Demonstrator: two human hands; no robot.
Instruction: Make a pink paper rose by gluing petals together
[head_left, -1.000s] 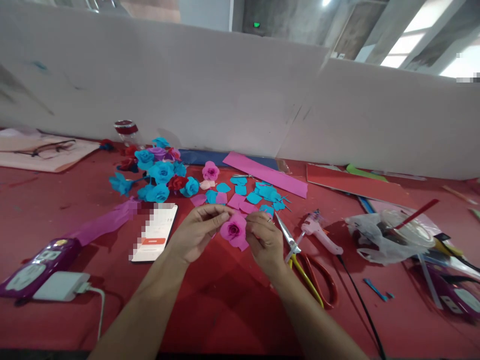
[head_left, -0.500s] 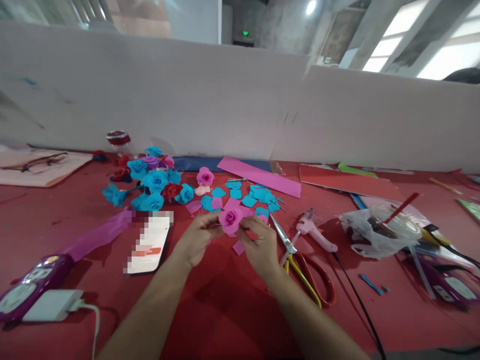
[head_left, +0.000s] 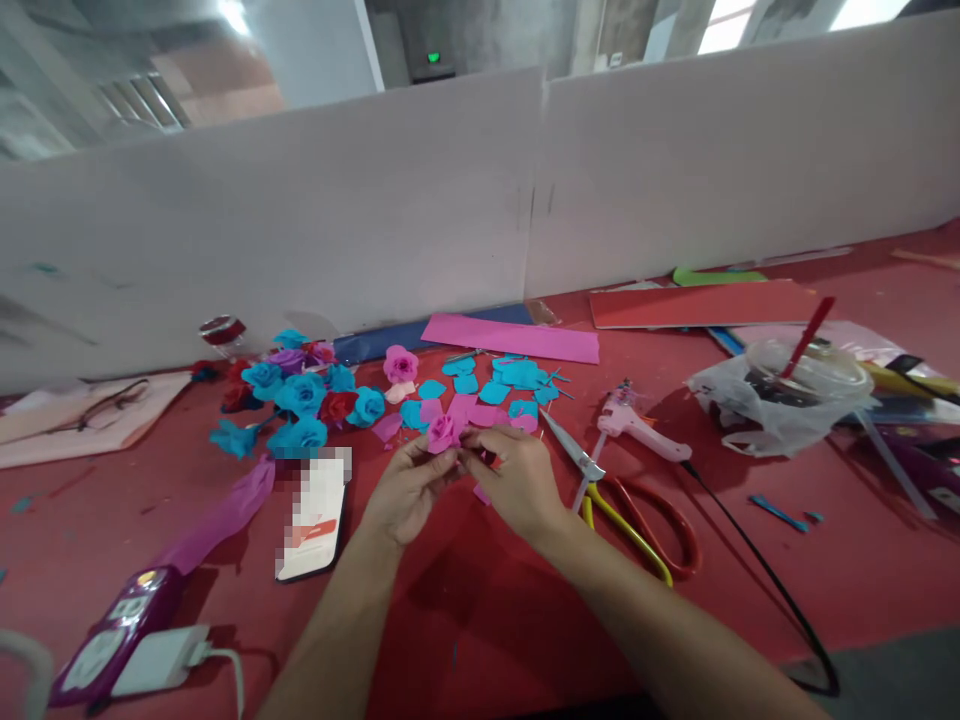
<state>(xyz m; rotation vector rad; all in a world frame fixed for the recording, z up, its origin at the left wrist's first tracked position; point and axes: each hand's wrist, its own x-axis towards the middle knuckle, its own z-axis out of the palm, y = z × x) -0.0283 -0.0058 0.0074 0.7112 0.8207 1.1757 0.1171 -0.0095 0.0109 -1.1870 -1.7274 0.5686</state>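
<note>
A pink paper rose [head_left: 444,432] is held up above the middle of the table. My left hand [head_left: 411,490] is closed on it from below and the left. The fingertips of my right hand [head_left: 517,478] pinch at its right edge; exactly which part they grip is hard to see. Just beyond my hands lie loose blue paper petals [head_left: 517,372] and pink paper pieces [head_left: 487,413]. A finished-looking pink paper flower [head_left: 401,364] stands farther back. Beside my right hand are open scissors [head_left: 600,475] with one yellow and one red handle.
Pink glue gun [head_left: 637,430], its black cord trailing forward. Cup in a plastic bag [head_left: 780,395] at right. A phone [head_left: 319,520], a power strip [head_left: 120,630] with a white charger, and a bunch of paper flowers [head_left: 300,395] at left. Pink paper strip [head_left: 517,338] near the white partition [head_left: 375,210].
The rose has tilted from facing me to facing up and left. My right hand has shifted to its right edge. The whole view has turned and tilted slightly.
</note>
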